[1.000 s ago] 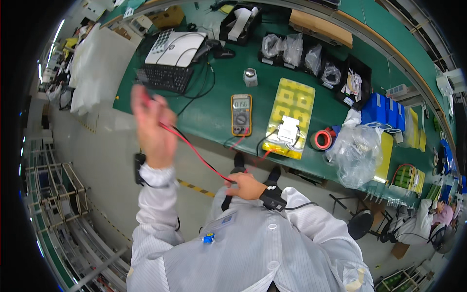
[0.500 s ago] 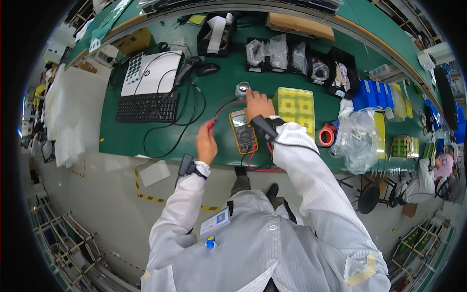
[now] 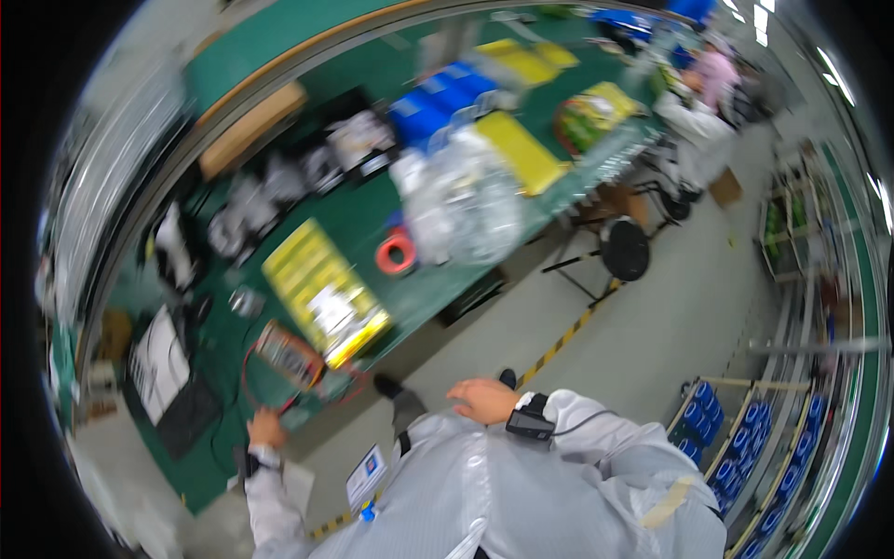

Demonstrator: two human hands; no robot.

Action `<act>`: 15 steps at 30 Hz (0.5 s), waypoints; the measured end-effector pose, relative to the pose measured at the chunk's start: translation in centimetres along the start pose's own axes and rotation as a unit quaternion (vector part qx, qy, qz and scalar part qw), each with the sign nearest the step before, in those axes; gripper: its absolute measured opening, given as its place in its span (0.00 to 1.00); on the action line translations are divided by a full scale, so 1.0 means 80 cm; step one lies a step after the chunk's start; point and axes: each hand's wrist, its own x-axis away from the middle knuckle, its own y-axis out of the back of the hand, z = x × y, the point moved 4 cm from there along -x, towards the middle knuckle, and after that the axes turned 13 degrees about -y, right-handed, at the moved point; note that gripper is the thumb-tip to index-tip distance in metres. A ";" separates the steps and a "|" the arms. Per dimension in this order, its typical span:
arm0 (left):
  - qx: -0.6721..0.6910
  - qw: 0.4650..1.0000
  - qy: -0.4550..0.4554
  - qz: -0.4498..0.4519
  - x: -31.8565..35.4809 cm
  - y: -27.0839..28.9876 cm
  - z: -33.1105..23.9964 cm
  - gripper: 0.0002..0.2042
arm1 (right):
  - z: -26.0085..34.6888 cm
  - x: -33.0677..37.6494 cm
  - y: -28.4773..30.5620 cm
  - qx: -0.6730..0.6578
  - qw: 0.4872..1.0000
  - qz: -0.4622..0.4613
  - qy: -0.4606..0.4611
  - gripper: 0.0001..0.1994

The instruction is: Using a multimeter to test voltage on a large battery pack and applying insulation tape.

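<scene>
My left hand [image 3: 266, 429], blurred, is at the table's front edge with its fingers closed around a red test probe [image 3: 291, 402]. A red lead loops from there toward the orange-rimmed multimeter [image 3: 289, 354], which lies on the green table [image 3: 424, 303]. Off the table, in front of my body, my right hand [image 3: 486, 401] hangs with fingers loosely stretched and nothing visible in it. Beyond the meter stands a small silvery round-topped object [image 3: 246, 301]. To the meter's right lies a yellow compartmented tray [image 3: 303, 256], its near end shining brightly.
Red tape [image 3: 396, 253] and clear plastic bags [image 3: 475, 205] lie right of the tray. Black bins [image 3: 358, 144] line the back; a laptop [image 3: 160, 359] is at left. A black stool [image 3: 624, 250] stands by the table; a co-worker [image 3: 712, 79] sits at far right.
The view has turned to the right. My right hand has left the silvery object and drawn back off the table; my left hand stays by the red probe, lower in view.
</scene>
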 end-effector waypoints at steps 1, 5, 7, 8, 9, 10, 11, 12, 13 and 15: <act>0.040 0.998 -0.045 0.031 0.005 0.015 -0.026 0.23 | -0.032 0.017 0.011 -0.007 1.000 -0.027 -0.007 0.19; 0.203 0.936 -0.277 0.077 -0.026 0.093 -0.261 0.17 | -0.172 0.091 0.044 -0.093 0.987 -0.107 -0.076 0.19; 0.228 0.922 -0.308 0.058 -0.033 0.153 -0.428 0.19 | -0.235 0.136 0.063 -0.119 0.978 -0.142 -0.096 0.19; 0.258 0.899 -0.353 0.025 -0.034 0.172 -0.495 0.20 | -0.251 0.155 0.064 -0.129 0.975 -0.153 -0.095 0.19; 0.325 0.870 -0.371 0.009 -0.039 0.182 -0.557 0.19 | -0.274 0.171 0.071 -0.127 0.973 -0.164 -0.104 0.19; 0.336 0.857 -0.390 0.008 -0.046 0.196 -0.626 0.18 | -0.304 0.188 0.083 -0.119 0.970 -0.176 -0.115 0.18; 0.373 0.833 -0.409 -0.010 -0.058 0.197 -0.680 0.18 | -0.326 0.207 0.094 -0.116 0.966 -0.197 -0.119 0.18; 0.372 0.822 -0.430 0.025 -0.063 0.209 -0.739 0.18 | -0.353 0.226 0.105 -0.140 0.958 -0.225 -0.112 0.19; 0.357 0.807 -0.468 0.042 -0.064 0.220 -0.789 0.17 | -0.382 0.242 0.114 -0.164 0.949 -0.229 -0.141 0.19; 0.340 0.786 -0.513 0.058 -0.081 0.244 -0.860 0.17 | -0.437 0.269 0.129 -0.185 0.937 -0.240 -0.173 0.19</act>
